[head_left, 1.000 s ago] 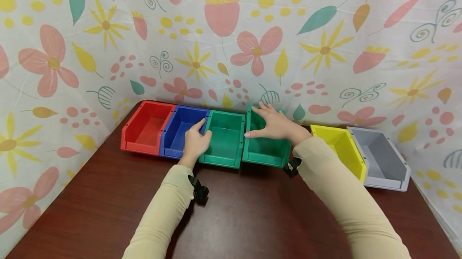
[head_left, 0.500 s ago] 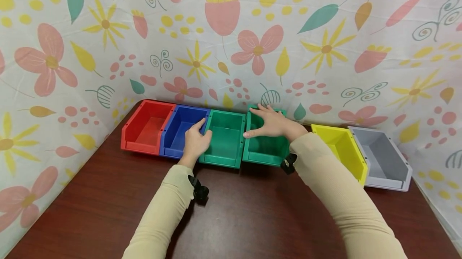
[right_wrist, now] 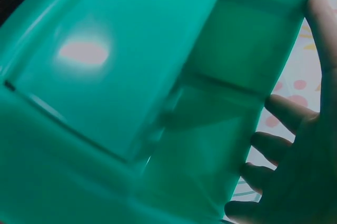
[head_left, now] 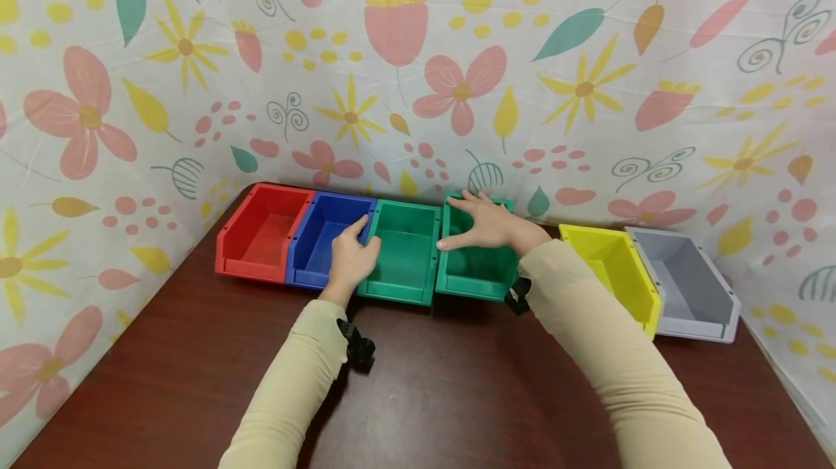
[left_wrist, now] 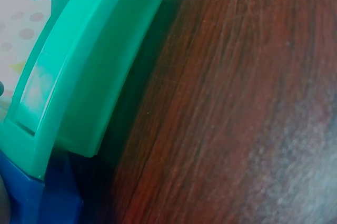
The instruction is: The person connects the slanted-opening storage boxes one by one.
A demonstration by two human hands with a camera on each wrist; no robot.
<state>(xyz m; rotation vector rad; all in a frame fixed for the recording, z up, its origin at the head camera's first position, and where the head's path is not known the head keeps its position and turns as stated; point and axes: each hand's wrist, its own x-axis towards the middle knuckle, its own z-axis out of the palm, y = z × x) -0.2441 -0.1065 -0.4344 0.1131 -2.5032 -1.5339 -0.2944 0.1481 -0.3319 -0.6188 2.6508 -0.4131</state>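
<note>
In the head view, my left hand (head_left: 350, 260) grips the adjoining side walls of the blue storage bin (head_left: 318, 238) and the left green storage bin (head_left: 400, 258). Its thumb is over the green side, its index finger reaching along the wall. My right hand (head_left: 490, 226) spreads over the right green storage bin (head_left: 480, 269), thumb at the left rim. In the right wrist view several fingertips (right_wrist: 260, 142) touch that bin's rim. A narrow gap separates the two green bins. The left wrist view shows the green bin's front lip (left_wrist: 79, 66) beside the blue bin (left_wrist: 31, 197).
A red bin (head_left: 261, 233) adjoins the blue one at the left end. Right of my right forearm stand a yellow bin (head_left: 610, 258) and a grey bin (head_left: 686, 284), side by side. All sit on a dark wooden table (head_left: 418, 396) against a flower-patterned cloth (head_left: 398, 106).
My right wrist has shifted slightly left, its hand still on the right green bin. The left hand keeps its place on the bin walls. The head view has shifted a little.
</note>
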